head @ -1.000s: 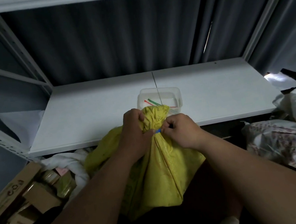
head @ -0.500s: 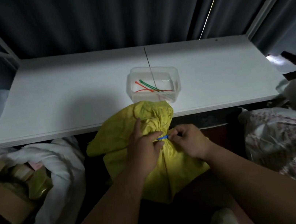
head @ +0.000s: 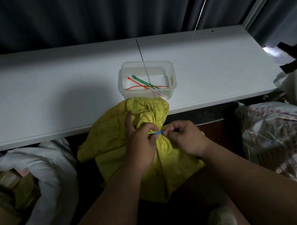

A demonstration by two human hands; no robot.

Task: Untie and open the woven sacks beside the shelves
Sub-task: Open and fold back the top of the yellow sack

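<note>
- Left hand (head: 141, 148) grips the yellow sack (head: 152, 169) neck, frame centre.
- Right hand (head: 186, 139) pinches the blue tie (head: 156, 133).
- Tie still fastened; sack unopened.

A white shelf board (head: 63, 90) is spanning the frame from nine o'clock to three o'clock, with a thin dark seam (head: 139, 49) running from its back edge toward its middle. A clear plastic tub (head: 168, 67) is sitting on it just above centre, near the front edge, holding red and green cable ties (head: 140, 83). A yellow sack's bunched top (head: 148, 105) is overlapping the board's front edge just below the tub.
</note>
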